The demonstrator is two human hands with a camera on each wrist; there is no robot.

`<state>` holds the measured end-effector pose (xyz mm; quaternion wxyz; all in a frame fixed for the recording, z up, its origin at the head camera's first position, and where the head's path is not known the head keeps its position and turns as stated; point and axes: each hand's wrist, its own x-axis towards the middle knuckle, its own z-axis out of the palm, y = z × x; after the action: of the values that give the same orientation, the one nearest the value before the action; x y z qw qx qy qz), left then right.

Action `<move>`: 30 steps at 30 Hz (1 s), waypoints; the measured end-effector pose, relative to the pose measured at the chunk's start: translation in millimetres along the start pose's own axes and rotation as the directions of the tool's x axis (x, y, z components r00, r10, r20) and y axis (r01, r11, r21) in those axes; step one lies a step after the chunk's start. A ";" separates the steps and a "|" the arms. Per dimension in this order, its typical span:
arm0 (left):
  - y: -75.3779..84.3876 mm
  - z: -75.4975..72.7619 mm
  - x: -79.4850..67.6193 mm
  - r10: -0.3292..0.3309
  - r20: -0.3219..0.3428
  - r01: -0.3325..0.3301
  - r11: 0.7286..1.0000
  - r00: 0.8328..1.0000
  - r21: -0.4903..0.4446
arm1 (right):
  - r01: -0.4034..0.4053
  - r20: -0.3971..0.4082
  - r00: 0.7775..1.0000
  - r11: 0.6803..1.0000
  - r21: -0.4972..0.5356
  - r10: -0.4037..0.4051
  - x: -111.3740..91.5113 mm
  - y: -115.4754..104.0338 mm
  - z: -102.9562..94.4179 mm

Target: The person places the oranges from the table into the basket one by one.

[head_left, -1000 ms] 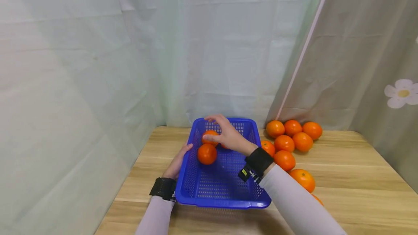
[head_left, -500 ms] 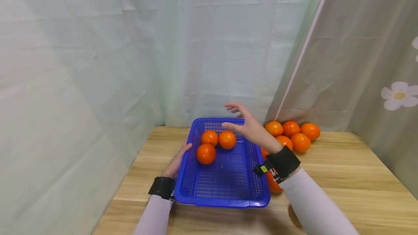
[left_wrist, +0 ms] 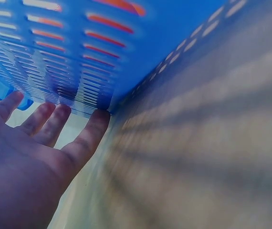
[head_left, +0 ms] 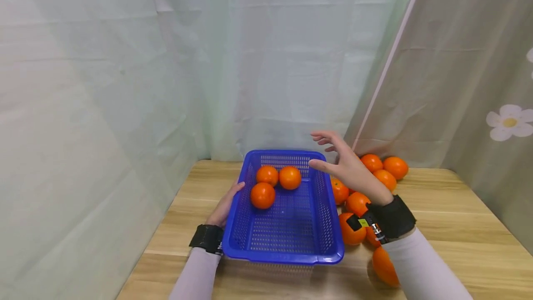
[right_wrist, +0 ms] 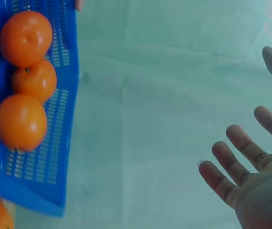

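Note:
A blue perforated plastic basket sits on the table in front of me. Three oranges are grouped in its far left part. My left hand rests along the basket's left side, one fingertip at the rim. The left wrist view shows its fingers stretched out against the slotted outer wall. Over the basket's far right corner hovers my right hand, fingers spread and nothing in them. In the right wrist view that hand's palm and fingers show bare, apart from the basket.
Several more oranges lie on the wooden table to the basket's right, partly behind my right arm. One orange lies nearer to me, beside the right sleeve. Pale curtains hang behind and along the left.
My right hand has moved away from the oranges in the basket, rightward past the right rim, uncovering the third orange. My left hand has stayed at the basket's left side.

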<state>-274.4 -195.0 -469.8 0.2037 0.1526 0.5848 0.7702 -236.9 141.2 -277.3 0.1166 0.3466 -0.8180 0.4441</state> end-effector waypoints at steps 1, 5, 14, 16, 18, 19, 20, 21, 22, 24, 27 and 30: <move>0.2 0.4 0.3 0.001 0.003 -0.001 1.000 1.000 -0.009 | -0.004 -0.005 1.000 1.000 -0.001 0.004 -3.0 0.7 -3.6; 1.8 1.1 -0.9 -0.012 -0.010 0.011 0.999 1.000 -0.030 | -0.038 -0.022 0.999 0.999 -0.007 0.038 -16.4 11.2 -18.2; 6.3 0.0 -3.6 -0.021 -0.004 0.021 0.998 1.000 -0.052 | -0.064 -0.044 0.997 0.996 -0.054 0.062 -43.8 50.8 -42.1; 7.0 0.3 -4.8 -0.027 -0.009 0.026 0.998 1.000 -0.055 | -0.079 -0.041 0.996 0.994 -0.073 0.076 -51.2 54.2 -46.7; 7.9 1.0 -5.9 -0.025 -0.016 0.025 0.998 1.000 -0.055 | -0.100 -0.037 0.995 0.992 -0.080 0.097 -59.0 56.5 -51.8; 8.0 1.2 -6.0 -0.023 -0.023 0.022 0.998 0.999 -0.054 | -0.112 -0.036 0.993 0.990 -0.082 0.110 -63.0 58.4 -54.2; 8.3 1.4 -6.1 -0.023 -0.029 0.021 0.998 0.999 -0.059 | -0.122 -0.035 0.992 0.990 -0.076 0.120 -67.1 60.0 -56.8; 8.5 1.6 -5.9 -0.023 -0.035 0.020 0.998 0.999 -0.062 | -0.130 -0.035 0.991 0.989 -0.074 0.128 -71.3 61.7 -59.5; 9.0 2.1 -6.0 -0.024 -0.039 0.022 0.998 0.999 -0.064 | -0.133 -0.037 0.991 0.988 -0.074 0.131 -75.3 63.6 -62.3; 9.5 2.6 -5.7 -0.024 -0.044 0.021 0.998 0.999 -0.065 | -0.141 -0.036 0.990 0.987 -0.080 0.139 -83.8 66.7 -68.0; 9.8 3.4 -5.5 -0.034 -0.043 0.032 0.998 0.998 -0.062 | -0.159 -0.036 0.987 0.981 -0.108 0.156 -96.2 71.6 -75.6; 7.7 3.2 -5.3 -0.041 -0.040 0.039 0.998 0.998 -0.058 | -0.179 -0.036 0.984 0.975 -0.130 0.176 -106.5 77.7 -81.3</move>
<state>-269.3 -196.7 -461.5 0.2115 0.1192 0.5697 0.7852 -220.6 284.6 -333.6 0.1093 0.2581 -0.8719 0.4014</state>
